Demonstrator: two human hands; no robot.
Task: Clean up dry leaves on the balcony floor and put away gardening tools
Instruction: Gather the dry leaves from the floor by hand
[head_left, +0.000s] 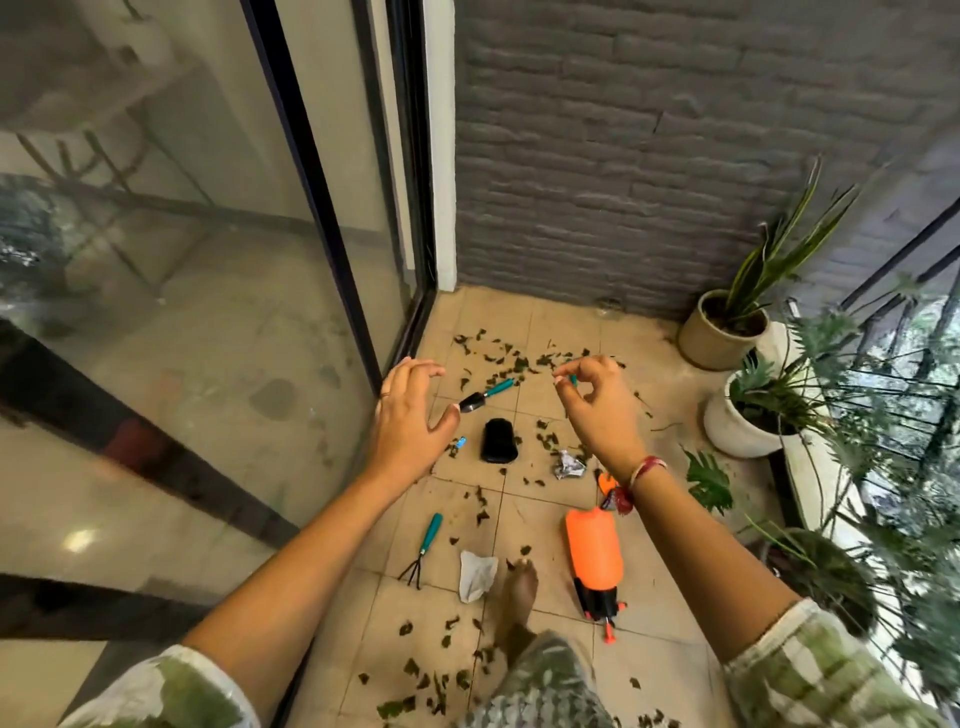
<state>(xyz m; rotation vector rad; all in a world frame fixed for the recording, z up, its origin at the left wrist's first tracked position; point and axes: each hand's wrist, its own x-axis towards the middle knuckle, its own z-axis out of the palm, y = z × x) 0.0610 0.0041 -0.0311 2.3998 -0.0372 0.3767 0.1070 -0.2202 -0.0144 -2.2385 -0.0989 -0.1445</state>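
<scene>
Trowel (485, 393) lies toward the floor's (550, 322) far left corner, blade nearer the glass door (208, 260), teal handle angled far-right. Left hand (410, 410), spread and empty, looks closer. Right hand (597, 402) is curled, can't tell if it's pinching anything.

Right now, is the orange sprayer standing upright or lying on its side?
Lying on its side: the orange sprayer rests lengthwise on the floor tiles, black pump head pointing toward the camera.
</scene>
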